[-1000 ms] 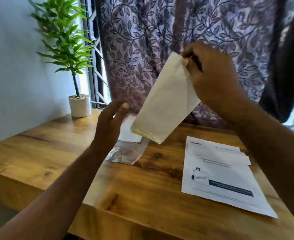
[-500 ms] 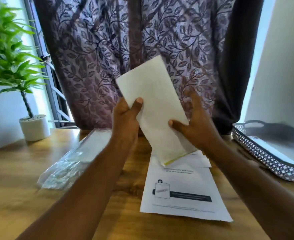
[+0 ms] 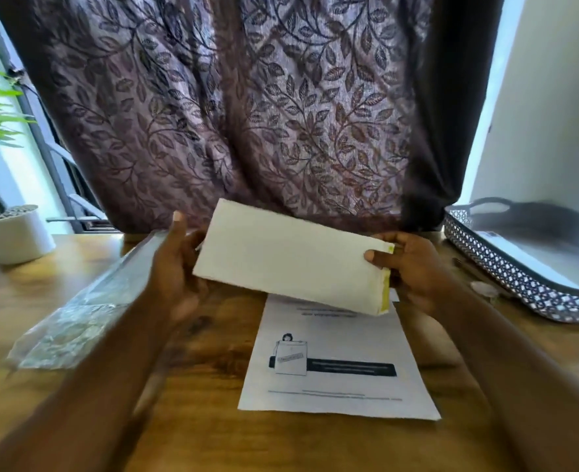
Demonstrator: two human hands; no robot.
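White envelope held level over the counter.
Head view: left hand cups its near-left end and right hand pinches the yellow-edged end, fingers of both curled on the paper. It hangs just above the printed sheet, apparently not touching. I judge the light pinch could slip or crease the flap, and a drop would knock the sheet askew.

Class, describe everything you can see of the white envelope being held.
The envelope is long, white, rough-looking paper, with a yellow strip along its right end. It hangs above the printed sheet, lengthwise, sloping down to the right. The left hand holds its left end; the right hand pinches its right end, thumb in front.
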